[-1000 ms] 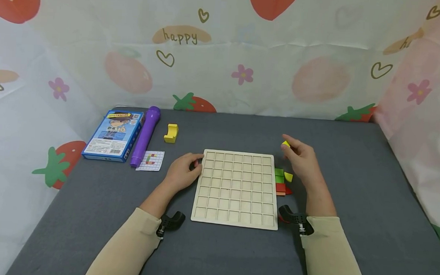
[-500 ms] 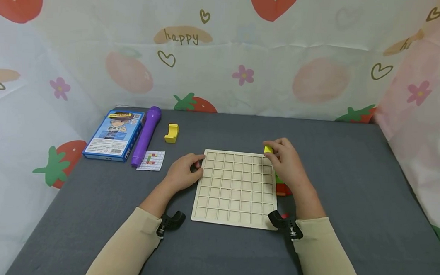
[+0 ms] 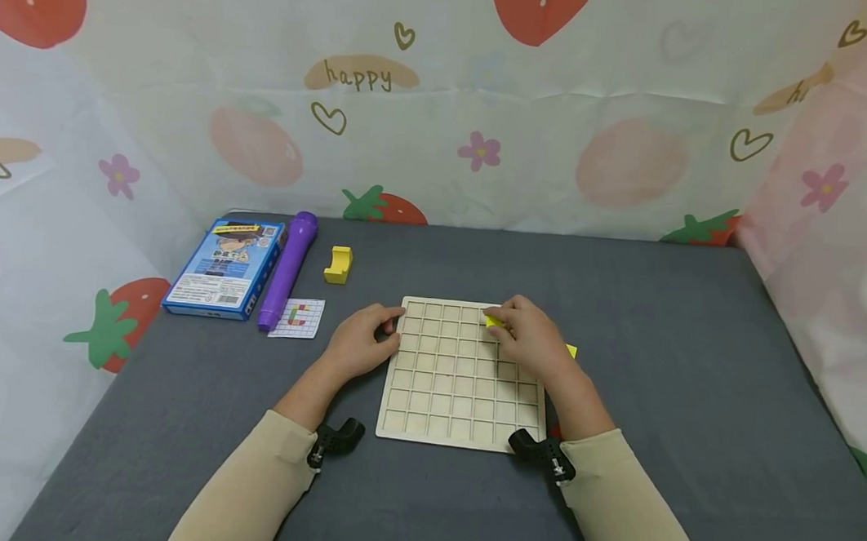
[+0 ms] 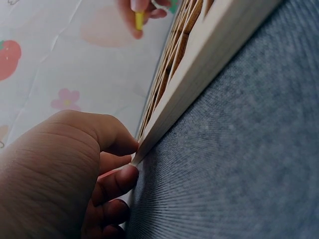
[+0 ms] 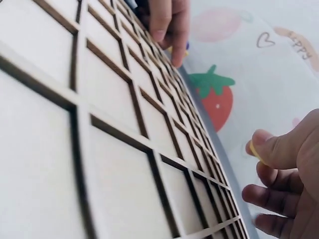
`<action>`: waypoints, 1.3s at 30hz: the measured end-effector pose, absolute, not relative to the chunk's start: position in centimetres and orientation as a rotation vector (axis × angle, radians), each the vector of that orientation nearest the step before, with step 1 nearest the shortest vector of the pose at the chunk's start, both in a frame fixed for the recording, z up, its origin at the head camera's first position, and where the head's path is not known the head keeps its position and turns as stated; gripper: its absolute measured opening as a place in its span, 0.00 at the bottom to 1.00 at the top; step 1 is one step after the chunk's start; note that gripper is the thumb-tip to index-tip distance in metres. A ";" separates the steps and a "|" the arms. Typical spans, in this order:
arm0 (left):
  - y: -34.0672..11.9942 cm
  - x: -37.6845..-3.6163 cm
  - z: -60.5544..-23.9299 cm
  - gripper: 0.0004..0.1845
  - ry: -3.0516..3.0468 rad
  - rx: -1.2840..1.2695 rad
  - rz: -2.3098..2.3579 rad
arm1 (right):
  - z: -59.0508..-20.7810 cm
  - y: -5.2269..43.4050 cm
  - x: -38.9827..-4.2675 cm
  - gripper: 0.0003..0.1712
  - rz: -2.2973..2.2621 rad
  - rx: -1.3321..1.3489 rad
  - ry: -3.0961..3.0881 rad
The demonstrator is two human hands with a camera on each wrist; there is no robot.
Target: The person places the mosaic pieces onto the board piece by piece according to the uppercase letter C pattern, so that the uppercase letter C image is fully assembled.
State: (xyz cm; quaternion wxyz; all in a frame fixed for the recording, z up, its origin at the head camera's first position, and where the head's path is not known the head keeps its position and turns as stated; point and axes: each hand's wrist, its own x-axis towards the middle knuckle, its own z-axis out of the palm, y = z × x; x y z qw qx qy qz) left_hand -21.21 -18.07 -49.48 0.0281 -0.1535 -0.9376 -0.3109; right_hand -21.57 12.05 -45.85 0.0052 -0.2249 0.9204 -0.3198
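A square wooden grid board (image 3: 431,385) lies flat on the grey cloth in the head view. My left hand (image 3: 360,338) holds its left edge near the far corner; the left wrist view has the thumb and fingertips right at that rim. Over the board's far right part, my right hand (image 3: 536,341) pinches a small yellow block (image 3: 494,322) between thumb and fingers. In the right wrist view only a thin sliver of the yellow block (image 5: 256,154) shows behind the thumb. The grid's visible cells hold no pieces.
Right of the board a yellow piece (image 3: 571,351) peeks out past the right hand, which hides other pieces there. At the left lie a blue box (image 3: 220,267), a purple microphone (image 3: 288,271), a pattern card (image 3: 306,319) and a yellow curved block (image 3: 338,265).
My right hand has carried the yellow block leftward and nearer, from beyond the board's right side to over its far right cells. The left hand has stayed at the board's edge.
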 end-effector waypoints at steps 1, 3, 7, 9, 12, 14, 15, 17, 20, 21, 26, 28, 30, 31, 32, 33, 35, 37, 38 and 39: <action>-18.1 -21.2 -49.5 0.23 -2.895 -0.473 -0.959 | -46.0 11.9 -21.6 0.21 -0.978 -0.712 2.887; -18.1 -21.2 -49.4 0.23 -2.895 -0.473 -0.957 | -46.3 11.8 -21.6 0.21 -0.936 -0.716 2.891; -18.0 -21.2 -49.4 0.23 -2.895 -0.478 -0.952 | -46.6 11.6 -21.5 0.22 -0.865 -0.701 2.876; -18.0 -21.1 -49.3 0.23 -2.897 -0.481 -0.951 | -46.7 11.5 -21.4 0.22 -0.815 -0.695 2.874; -18.0 -21.1 -49.3 0.23 -2.901 -0.480 -0.950 | -46.6 11.4 -21.4 0.21 -0.785 -0.676 2.895; -18.0 -21.1 -49.3 0.23 -2.903 -0.476 -0.956 | -46.6 11.2 -21.4 0.19 -0.800 -0.641 2.927; -18.0 -21.1 -49.3 0.23 -2.905 -0.472 -0.961 | -46.6 11.2 -21.4 0.16 -0.814 -0.624 2.944; -18.0 -21.1 -49.2 0.23 -2.906 -0.464 -0.967 | -46.5 11.1 -21.3 0.10 -0.839 -0.587 2.971; -18.0 -21.1 -49.3 0.23 -2.901 -0.457 -0.971 | -46.5 11.1 -21.1 0.06 -0.820 -0.596 3.007; -18.0 -21.1 -49.3 0.23 -2.900 -0.455 -0.971 | -46.5 11.2 -21.0 0.06 -0.793 -0.621 3.022; -17.9 -21.1 -49.4 0.24 -2.896 -0.456 -0.984 | -46.6 11.5 -20.9 0.09 -0.629 -0.796 3.077; -17.8 -21.2 -49.5 0.23 -2.894 -0.460 -0.985 | -46.5 11.6 -20.9 0.09 -0.594 -0.851 3.063; -17.7 -21.2 -49.5 0.23 -2.893 -0.465 -0.984 | -46.2 11.8 -20.8 0.10 -0.583 -0.887 3.026; -17.7 -21.2 -49.5 0.23 -2.893 -0.468 -0.983 | -46.1 11.9 -20.7 0.10 -0.583 -0.901 3.002; -17.7 -21.2 -49.5 0.23 -2.893 -0.468 -0.982 | -45.9 12.0 -20.7 0.11 -0.587 -0.910 2.976; -17.7 -21.2 -49.5 0.23 -2.895 -0.466 -0.983 | -45.7 12.1 -20.6 0.13 -0.605 -0.889 2.943; -17.8 -21.2 -49.5 0.23 -2.897 -0.461 -0.981 | -45.1 12.3 -20.4 0.17 -0.685 -0.807 2.877; -17.9 -21.1 -49.5 0.23 -2.895 -0.457 -0.978 | -44.4 12.8 -20.3 0.21 -0.806 -0.694 2.829; -17.9 -21.1 -49.5 0.23 -2.893 -0.456 -0.975 | -44.0 13.1 -20.1 0.23 -0.874 -0.629 2.816; -18.0 -21.2 -49.6 0.23 -2.890 -0.458 -0.975 | -43.5 13.5 -19.9 0.24 -0.945 -0.568 2.810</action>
